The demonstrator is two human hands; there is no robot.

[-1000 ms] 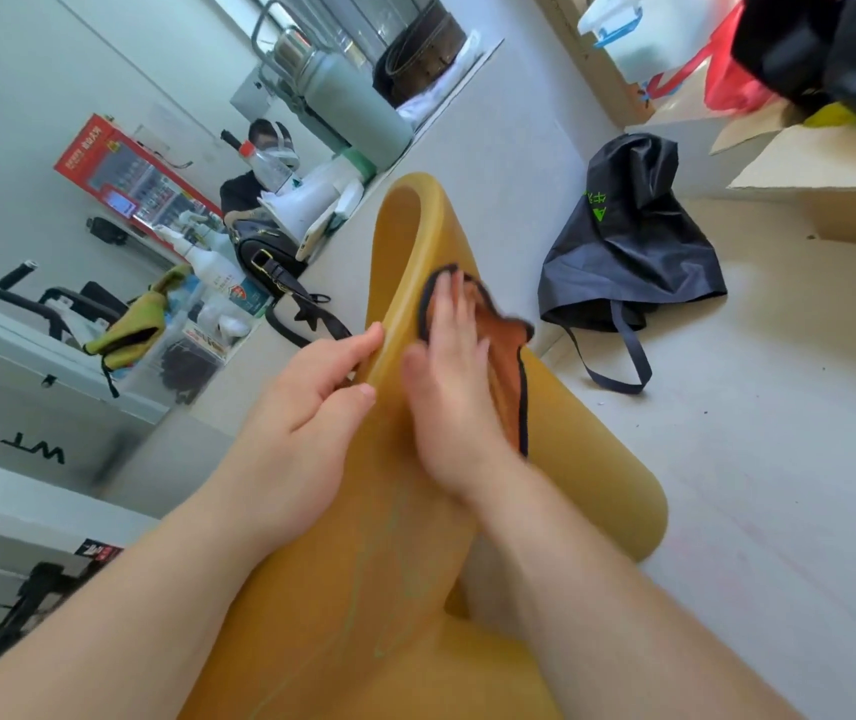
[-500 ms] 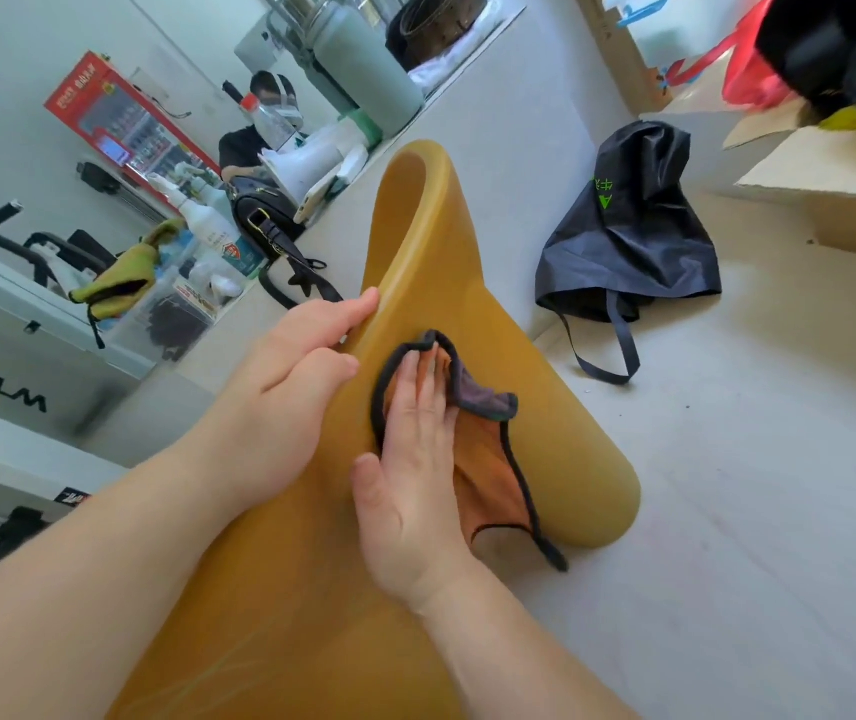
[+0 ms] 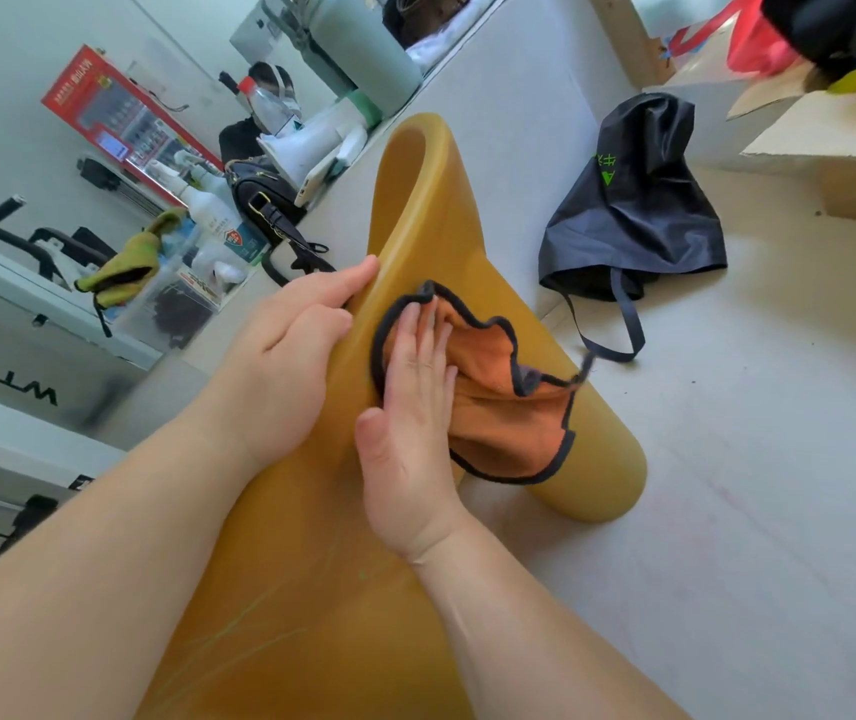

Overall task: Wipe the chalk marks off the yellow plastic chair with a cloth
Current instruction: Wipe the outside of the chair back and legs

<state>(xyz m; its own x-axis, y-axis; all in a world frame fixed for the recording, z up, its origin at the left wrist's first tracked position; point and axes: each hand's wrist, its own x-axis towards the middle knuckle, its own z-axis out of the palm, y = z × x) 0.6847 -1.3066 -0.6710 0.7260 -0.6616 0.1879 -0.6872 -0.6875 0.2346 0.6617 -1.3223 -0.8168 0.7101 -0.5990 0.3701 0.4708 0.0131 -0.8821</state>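
Chair: yellow plastic chair [image 3: 415,210], faint chalk marks [image 3: 270,600] on it.
Right hand [image 3: 410,407]: fingers flat, pressing orange cloth [image 3: 509,407].
Left hand [image 3: 285,350]: fingers gripping chair edge.
Floor: pale floor [image 3: 779,459], black bag [image 3: 633,210] beside chair.

Left hand [image 3: 285,350] and right hand [image 3: 410,413]: bare, no gloves. Forearms uncovered; no sleeves in view. No rings, watch or markings seen.

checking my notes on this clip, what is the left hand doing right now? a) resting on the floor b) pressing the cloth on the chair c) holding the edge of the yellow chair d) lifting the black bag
c, the left hand holds the edge of the yellow chair, while the right hand presses the orange cloth flat against it.
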